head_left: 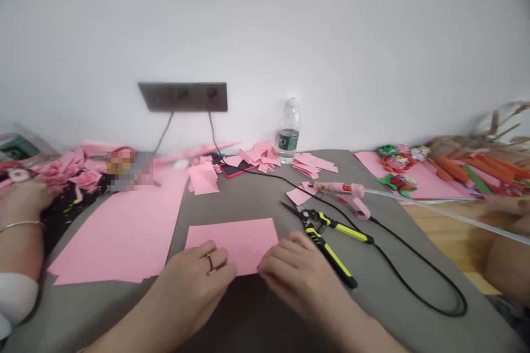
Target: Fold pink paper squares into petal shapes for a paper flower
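Note:
A pink paper rectangle [240, 237] lies in front of me at the near edge of the grey tabletop. My left hand [196, 281], with a dark ring on one finger, is closed on its near left corner. At the near right corner my right hand [296, 270] has its fingers curled together on the paper. The undersides of both grips are hidden. Just right of my right hand lie yellow-and-black handled pruning shears [331, 237], jaws apart. Behind them rests a pink hot glue gun [343, 193] with a long clear glue stick [434, 210].
Large pink sheets [124, 231] lie on the left. Cut pink pieces [260, 155], a phone [236, 170] and a water bottle [289, 138] stand or lie toward the wall. A black cord [414, 289] loops at right. Other people's arms [20, 231] show at both sides.

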The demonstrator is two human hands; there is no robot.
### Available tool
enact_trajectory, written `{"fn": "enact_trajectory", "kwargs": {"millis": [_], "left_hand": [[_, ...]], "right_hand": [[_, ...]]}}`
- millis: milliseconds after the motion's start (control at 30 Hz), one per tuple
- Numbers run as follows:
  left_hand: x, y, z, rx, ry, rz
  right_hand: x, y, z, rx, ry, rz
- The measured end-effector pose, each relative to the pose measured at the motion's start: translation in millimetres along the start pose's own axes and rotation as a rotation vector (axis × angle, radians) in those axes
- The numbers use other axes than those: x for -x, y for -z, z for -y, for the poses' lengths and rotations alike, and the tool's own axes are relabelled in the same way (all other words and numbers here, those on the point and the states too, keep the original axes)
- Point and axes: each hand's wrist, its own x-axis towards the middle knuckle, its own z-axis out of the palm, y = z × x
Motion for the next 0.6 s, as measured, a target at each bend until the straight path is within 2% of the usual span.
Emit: {"fn": "enact_trajectory", "kwargs": {"millis": [100, 167, 233, 400, 500, 600], "left_hand": [[12, 21.7, 14, 0.025, 0.058, -0.041], [19, 35.8, 21, 0.07, 0.142, -0.074], [22, 46.9, 23, 0.165, 0.195, -0.1], [13, 54.4, 15, 0.438, 0.269, -0.158], [7, 50.1, 14, 0.535, 0.302, -0.177], [7, 40.8, 20, 0.59, 0.407, -0.139]], "right_hand": [[10, 29, -25, -0.018, -0.106, -0.025], [17, 44, -38, -0.031, -0.19, -0.094], [22, 51, -43, -0.105, -0.304, -0.177], [13, 37, -25, -0.267, -0.367, -0.208], [2, 29, -16, -0.436, -0.443, -0.235], [-3, 28, -15, -0.627, -0.582, -0.166]]}}
